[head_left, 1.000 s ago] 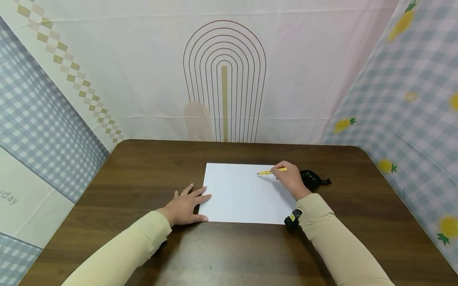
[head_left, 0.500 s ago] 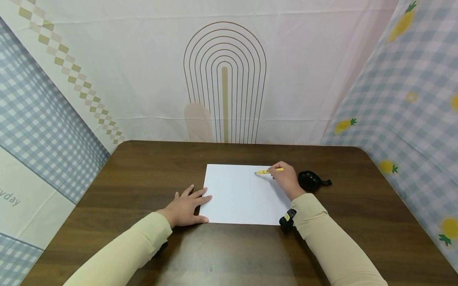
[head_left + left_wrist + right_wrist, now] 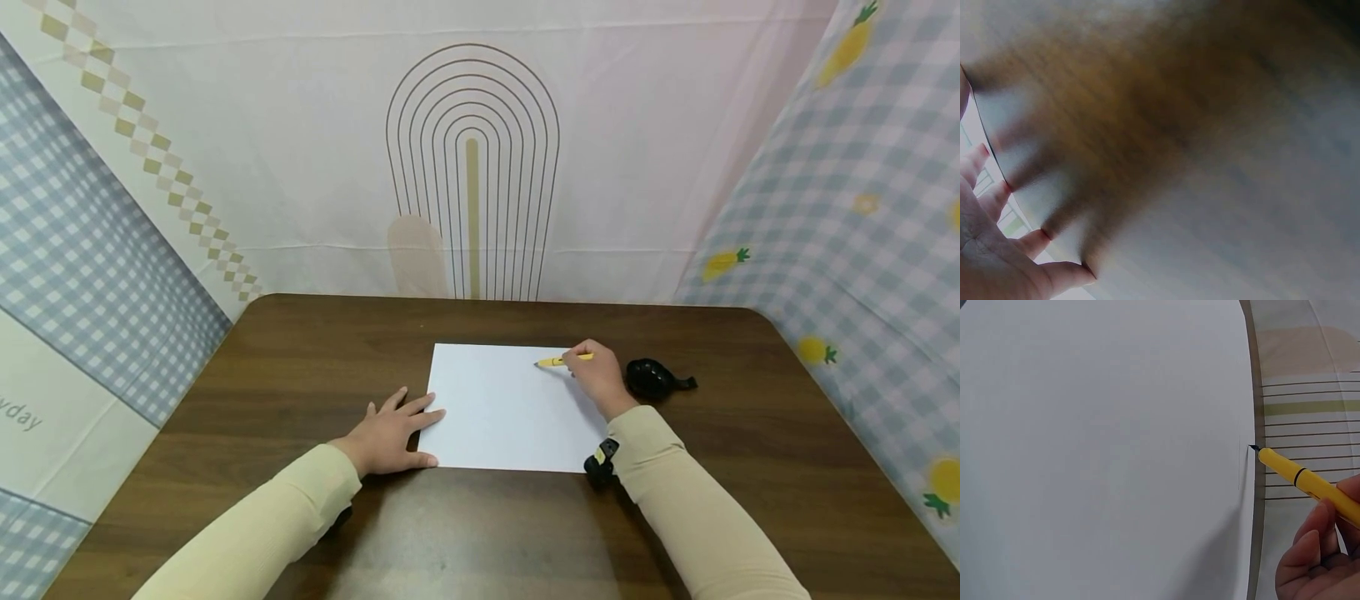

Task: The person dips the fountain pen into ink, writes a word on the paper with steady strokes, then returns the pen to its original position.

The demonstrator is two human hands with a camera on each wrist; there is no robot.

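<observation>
A white sheet of paper (image 3: 495,417) lies on the brown table. My left hand (image 3: 386,435) rests at its left edge with fingers spread, the fingertips over the margin; the left wrist view shows the spread fingers (image 3: 1063,275) from the palm side. In my right hand (image 3: 600,379) I pinch a yellow fountain pen (image 3: 1282,467) between thumb and fingers. Its dark nib points left, at the paper's upper part. A faint thin line shows on the paper beside the nib in the right wrist view. The right palm covers the pen's back end.
Just right of my right hand sits a glossy black rounded object (image 3: 651,379) with a narrow tail. The wooden table (image 3: 480,533) ends at a white patterned cloth (image 3: 622,167) behind; checked cloth (image 3: 847,250) hangs along the right side.
My right hand and the pen have shifted slightly left over the paper, mostly in the first half second. The left hand has stayed in place at the paper's edge.
</observation>
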